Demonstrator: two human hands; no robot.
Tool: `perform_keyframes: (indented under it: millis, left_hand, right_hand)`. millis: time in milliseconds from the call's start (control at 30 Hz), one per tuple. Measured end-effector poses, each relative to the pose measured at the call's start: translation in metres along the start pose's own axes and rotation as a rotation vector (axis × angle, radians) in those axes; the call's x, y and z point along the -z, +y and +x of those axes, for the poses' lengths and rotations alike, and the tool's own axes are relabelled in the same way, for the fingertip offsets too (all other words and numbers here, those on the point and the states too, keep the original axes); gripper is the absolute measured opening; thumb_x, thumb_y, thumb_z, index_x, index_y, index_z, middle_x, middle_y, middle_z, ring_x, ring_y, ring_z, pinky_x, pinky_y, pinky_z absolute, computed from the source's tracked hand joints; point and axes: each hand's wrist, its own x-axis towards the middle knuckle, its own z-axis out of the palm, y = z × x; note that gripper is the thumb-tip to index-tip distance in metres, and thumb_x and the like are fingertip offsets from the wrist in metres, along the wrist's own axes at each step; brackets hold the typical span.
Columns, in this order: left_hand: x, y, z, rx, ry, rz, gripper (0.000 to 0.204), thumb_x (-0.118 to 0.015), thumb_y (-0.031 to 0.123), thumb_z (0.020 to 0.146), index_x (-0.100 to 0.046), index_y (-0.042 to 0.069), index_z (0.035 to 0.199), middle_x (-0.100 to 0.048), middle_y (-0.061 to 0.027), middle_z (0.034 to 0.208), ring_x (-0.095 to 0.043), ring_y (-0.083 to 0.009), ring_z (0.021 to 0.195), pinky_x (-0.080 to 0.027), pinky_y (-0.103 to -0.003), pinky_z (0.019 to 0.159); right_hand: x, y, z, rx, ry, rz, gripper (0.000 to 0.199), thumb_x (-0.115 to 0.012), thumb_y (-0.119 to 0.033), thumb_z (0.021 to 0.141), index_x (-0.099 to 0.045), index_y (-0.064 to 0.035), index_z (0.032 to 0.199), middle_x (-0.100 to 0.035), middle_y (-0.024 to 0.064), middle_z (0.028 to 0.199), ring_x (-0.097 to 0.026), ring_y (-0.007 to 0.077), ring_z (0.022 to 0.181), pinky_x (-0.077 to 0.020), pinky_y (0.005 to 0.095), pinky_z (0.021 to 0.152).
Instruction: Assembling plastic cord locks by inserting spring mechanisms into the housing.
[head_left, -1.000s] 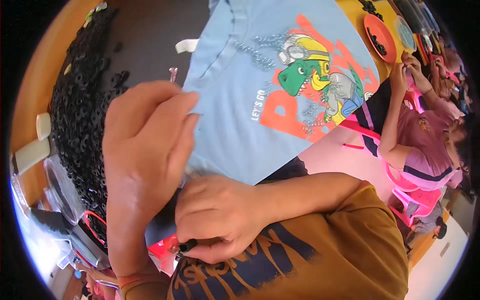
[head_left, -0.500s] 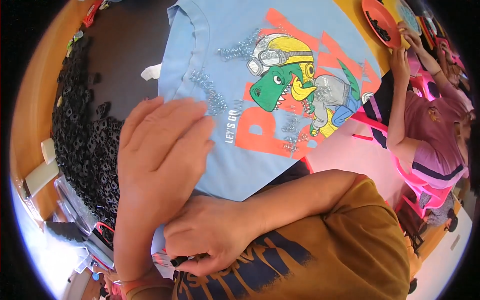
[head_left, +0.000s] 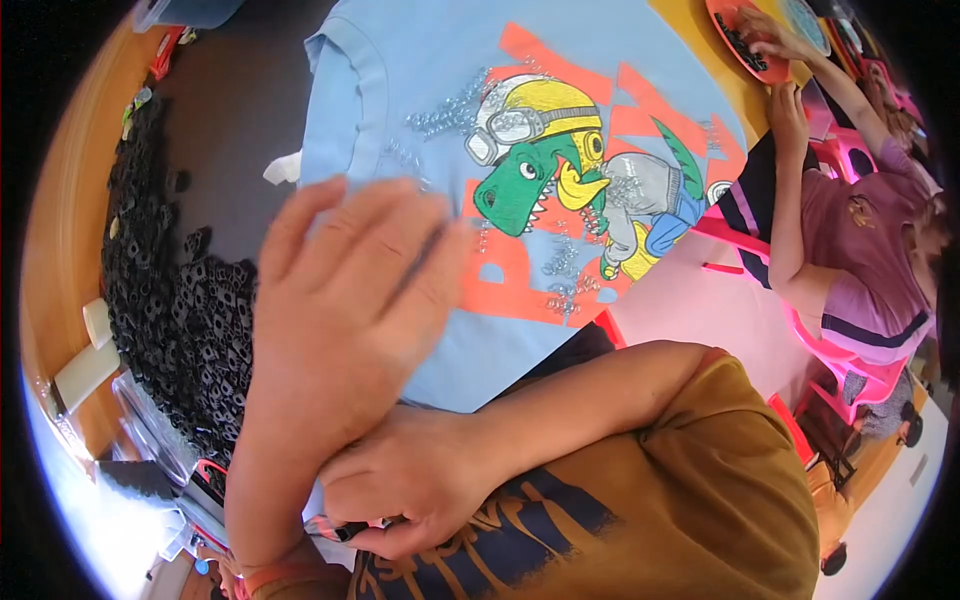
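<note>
A light blue T-shirt point(head_left: 430, 340) with a dinosaur print lies spread in front of me. Small silver coil springs point(head_left: 450, 112) are scattered over it in clusters. My left hand point(head_left: 350, 280), back upward and slightly blurred, is over the shirt near its neckline with fingers apart. It covers some of the springs, and whether its fingertips touch any is hidden. Below the left wrist, close to my body, my right hand point(head_left: 405, 485) is closed around a small black plastic part point(head_left: 347, 531), of which only an end shows.
A heap of black plastic parts point(head_left: 180, 330) fills the left of the dark tabletop point(head_left: 245, 100). A clear-lidded container point(head_left: 150, 425) stands at the left edge. At upper right, a co-worker's hand point(head_left: 775, 38) reaches into an orange plate point(head_left: 722, 28) of black pieces. Pink chairs point(head_left: 835, 345) are beyond.
My left hand has shifted rightward over the springs, its fingers spreading. My right hand stays closed, nearly in place. The co-worker's hand has moved into the orange plate. The view has shifted slightly.
</note>
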Motion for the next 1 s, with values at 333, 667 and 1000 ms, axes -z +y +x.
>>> perform_keyframes:
  millis: [333,667,1000]
  left_hand:
    - [-0.008,0.004,0.043,-0.074,-0.02,-0.15,0.053,-0.069,0.016,0.074,-0.056,0.002,0.123,-0.056,-0.0132,0.127,-0.054,-0.0336,0.113,-0.039,-0.043,0.097]
    - [-0.005,0.0,0.015,0.008,-0.048,-0.075,0.058,-0.07,0.021,0.074,-0.054,0.001,0.125,-0.053,-0.0157,0.13,-0.052,-0.0344,0.118,-0.038,-0.044,0.101]
    - [-0.006,-0.005,-0.007,0.051,-0.007,-0.029,0.041,-0.072,0.014,0.07,-0.064,0.004,0.109,-0.059,-0.0101,0.122,-0.056,-0.0278,0.114,-0.042,-0.045,0.097]
  right_hand:
    - [0.001,0.004,0.0,0.033,0.001,-0.016,0.021,-0.065,-0.018,0.073,-0.048,-0.0066,0.07,-0.05,0.0102,0.071,-0.051,0.0324,0.068,-0.041,0.0423,0.06]
    - [0.002,0.002,-0.001,0.026,-0.012,0.007,0.019,-0.064,-0.015,0.072,-0.047,-0.0055,0.069,-0.05,0.0116,0.071,-0.051,0.0325,0.067,-0.0416,0.0416,0.06]
    - [0.002,0.004,-0.004,0.0,-0.016,-0.027,0.022,-0.068,-0.017,0.071,-0.049,-0.0051,0.071,-0.05,0.0107,0.074,-0.052,0.0316,0.069,-0.0432,0.0411,0.061]
